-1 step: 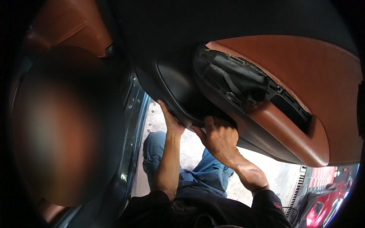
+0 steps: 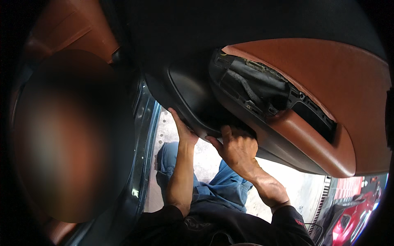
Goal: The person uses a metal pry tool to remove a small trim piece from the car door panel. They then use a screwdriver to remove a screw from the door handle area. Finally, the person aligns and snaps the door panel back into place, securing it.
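A car door panel (image 2: 164,53) in black and brown fills the upper middle and right. Along its lower edge runs a black door pocket (image 2: 186,92). My left hand (image 2: 184,131) grips the panel's lower edge from below, one digit stretched along the outside, its other fingers hidden. Close to its right, my right hand (image 2: 238,149) hooks over the pocket's rim, with the fingertips out of sight inside and the thumb on the outer face. Above the brown armrest (image 2: 312,139), a gap in the trim bares a black inner frame (image 2: 250,90).
A door sill (image 2: 141,143) of dark painted metal runs down the left of my legs. Brown leather trim (image 2: 65,24) shows at the upper left, and a blurred round patch hides much below it. Pale floor (image 2: 271,184) lies under the door. A red car (image 2: 349,221) stands at the lower right.
The door panel's right end appears slightly higher in the picture. Both hands keep the same hold.
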`<state>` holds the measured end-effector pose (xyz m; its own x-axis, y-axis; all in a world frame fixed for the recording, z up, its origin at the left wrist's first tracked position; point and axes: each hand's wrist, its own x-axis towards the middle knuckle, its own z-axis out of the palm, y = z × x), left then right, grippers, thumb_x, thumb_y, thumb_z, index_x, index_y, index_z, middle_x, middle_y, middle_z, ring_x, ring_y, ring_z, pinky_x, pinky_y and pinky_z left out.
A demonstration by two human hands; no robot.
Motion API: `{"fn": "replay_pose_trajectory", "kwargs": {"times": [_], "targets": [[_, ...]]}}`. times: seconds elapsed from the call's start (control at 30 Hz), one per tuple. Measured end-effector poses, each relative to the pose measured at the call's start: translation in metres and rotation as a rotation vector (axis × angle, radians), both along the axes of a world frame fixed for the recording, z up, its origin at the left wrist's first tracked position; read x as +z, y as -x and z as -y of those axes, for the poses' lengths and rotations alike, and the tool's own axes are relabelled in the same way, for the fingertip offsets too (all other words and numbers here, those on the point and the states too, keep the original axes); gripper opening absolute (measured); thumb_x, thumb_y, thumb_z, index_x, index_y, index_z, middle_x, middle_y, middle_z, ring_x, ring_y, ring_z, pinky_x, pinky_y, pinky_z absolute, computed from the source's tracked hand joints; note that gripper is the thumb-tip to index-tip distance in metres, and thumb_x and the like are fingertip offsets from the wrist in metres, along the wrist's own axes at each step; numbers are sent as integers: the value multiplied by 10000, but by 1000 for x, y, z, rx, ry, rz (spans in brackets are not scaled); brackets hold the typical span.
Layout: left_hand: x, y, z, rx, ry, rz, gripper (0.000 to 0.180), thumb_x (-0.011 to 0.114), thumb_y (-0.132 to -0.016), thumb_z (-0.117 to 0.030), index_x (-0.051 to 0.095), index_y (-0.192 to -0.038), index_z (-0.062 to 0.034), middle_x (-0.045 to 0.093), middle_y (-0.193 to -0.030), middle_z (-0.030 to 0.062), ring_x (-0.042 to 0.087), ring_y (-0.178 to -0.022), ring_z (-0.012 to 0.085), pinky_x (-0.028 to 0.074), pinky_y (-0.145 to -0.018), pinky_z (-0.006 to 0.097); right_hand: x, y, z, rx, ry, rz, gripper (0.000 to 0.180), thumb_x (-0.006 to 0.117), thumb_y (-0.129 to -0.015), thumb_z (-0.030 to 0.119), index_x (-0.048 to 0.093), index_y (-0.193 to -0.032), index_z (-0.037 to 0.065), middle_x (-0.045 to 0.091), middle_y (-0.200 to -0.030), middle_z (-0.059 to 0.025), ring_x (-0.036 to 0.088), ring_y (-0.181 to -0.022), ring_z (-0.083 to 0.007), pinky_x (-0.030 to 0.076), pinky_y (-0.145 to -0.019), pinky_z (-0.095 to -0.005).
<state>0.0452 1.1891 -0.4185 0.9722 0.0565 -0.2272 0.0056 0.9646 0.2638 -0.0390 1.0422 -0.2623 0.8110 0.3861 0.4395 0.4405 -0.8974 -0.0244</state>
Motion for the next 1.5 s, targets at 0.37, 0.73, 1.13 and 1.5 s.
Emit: {"fn": "replay_pose_trajectory", "kwargs": {"times": [0.37, 0.73, 1.13, 1.5], "targets": [[-6, -4, -24, -52, 123, 45, 988, 697, -797, -783, 465, -1522, -155, 563, -1476, 63, 505, -1371, 287, 392, -1152, 522, 4, 5, -22, -249, 117, 30, 624, 834, -718, 647, 707, -810, 43, 691, -647, -119, 712, -590, -263, 544, -541, -366], [-9, 24, -3, -220, 134, 144, 970, 630, -835, -798, 457, -1510, -124, 579, -1435, 54, 532, -1349, 238, 448, -1146, 418, 20, 3, -33, -257, 154, -107, 710, 821, -724, 694, 746, -819, -5, 675, -586, -117, 700, -532, -235, 545, -561, -347], [-5, 38, 8, -243, 92, 61, 937, 495, -838, -879, 543, -1396, -128, 640, -1289, 65, 626, -1201, 222, 523, -1066, 401, 10, 10, -35, -269, 65, -71, 680, 816, -719, 671, 756, -810, 0, 696, -637, -140, 714, -564, -274, 547, -519, -367], [20, 37, 12, -110, 41, -89, 915, 461, -903, -838, 496, -1468, -120, 614, -1360, 76, 593, -1246, 238, 478, -1090, 393, 12, 16, -41, -311, 80, -38, 688, 794, -746, 687, 757, -811, 3, 709, -676, -151, 715, -566, -279, 538, -511, -372]]}}
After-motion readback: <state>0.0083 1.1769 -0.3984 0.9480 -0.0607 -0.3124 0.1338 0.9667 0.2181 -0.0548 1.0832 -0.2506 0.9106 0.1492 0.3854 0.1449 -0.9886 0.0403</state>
